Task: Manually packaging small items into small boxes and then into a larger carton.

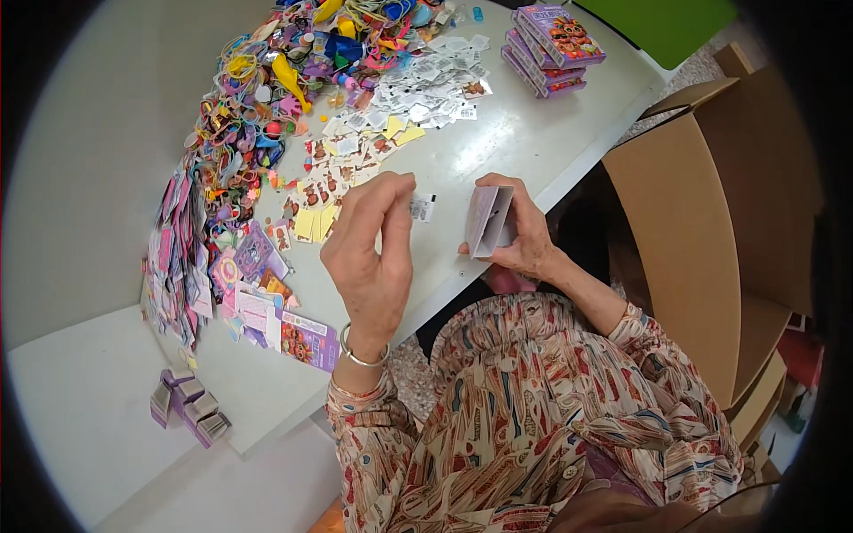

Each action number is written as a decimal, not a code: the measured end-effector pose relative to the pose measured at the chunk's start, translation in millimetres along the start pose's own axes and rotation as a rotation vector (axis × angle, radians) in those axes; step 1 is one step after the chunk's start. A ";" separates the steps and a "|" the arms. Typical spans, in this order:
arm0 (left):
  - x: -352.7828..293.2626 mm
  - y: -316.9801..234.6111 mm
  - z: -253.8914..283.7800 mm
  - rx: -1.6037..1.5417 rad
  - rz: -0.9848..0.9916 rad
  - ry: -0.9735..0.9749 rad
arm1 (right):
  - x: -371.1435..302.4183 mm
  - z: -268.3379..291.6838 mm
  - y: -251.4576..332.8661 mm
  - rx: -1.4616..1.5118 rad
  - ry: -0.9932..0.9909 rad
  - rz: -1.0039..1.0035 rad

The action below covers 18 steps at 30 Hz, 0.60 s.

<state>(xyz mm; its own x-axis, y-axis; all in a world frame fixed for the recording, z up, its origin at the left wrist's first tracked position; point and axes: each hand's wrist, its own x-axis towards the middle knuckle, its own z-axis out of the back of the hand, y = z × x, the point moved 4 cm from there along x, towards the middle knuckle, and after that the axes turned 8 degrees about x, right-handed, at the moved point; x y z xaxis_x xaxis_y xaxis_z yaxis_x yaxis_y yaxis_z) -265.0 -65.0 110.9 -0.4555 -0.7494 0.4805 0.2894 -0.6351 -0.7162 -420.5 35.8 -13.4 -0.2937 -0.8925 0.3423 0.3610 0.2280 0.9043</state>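
Note:
My left hand [378, 240] is raised over the table, fingers and thumb drawn together. A small white printed sachet [423, 208] shows at its fingertips, its near end hidden by them. My right hand [524, 233] grips a small purple-and-white carton [489, 220] at the table's front edge. The carton is tilted, and its open end shows a pale inside. Beyond the left hand lie small picture cards [324, 188], yellow squares [309, 224] and a heap of white sachets [422, 93].
A heap of colourful trinkets [258, 129] runs along the table's left side, ending in pink-purple strips [178, 253]. Flat purple cards [306, 342] lie by my left wrist. Purple cartons [551, 49] are stacked at far right. Large brown cardboard boxes [684, 240] stand at right.

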 end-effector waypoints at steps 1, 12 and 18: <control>-1.8 -3.2 1.7 0.004 0.004 -0.004 | -1.2 -1.1 -2.7 -0.005 0.009 -0.014; -22.0 0.8 11.7 0.012 0.071 -0.020 | -5.6 -2.7 -4.6 0.096 -0.029 0.068; -24.0 18.3 0.3 -0.008 0.132 -0.014 | -7.4 -2.5 -9.7 -0.007 -0.088 0.324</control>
<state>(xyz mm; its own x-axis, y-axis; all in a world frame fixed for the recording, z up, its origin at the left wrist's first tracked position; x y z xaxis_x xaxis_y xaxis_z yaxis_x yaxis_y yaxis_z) -248.5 -58.7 86.5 -0.4020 -0.8291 0.3887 0.3391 -0.5291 -0.7779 -419.6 39.2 -25.3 -0.2381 -0.7367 0.6329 0.4540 0.4916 0.7431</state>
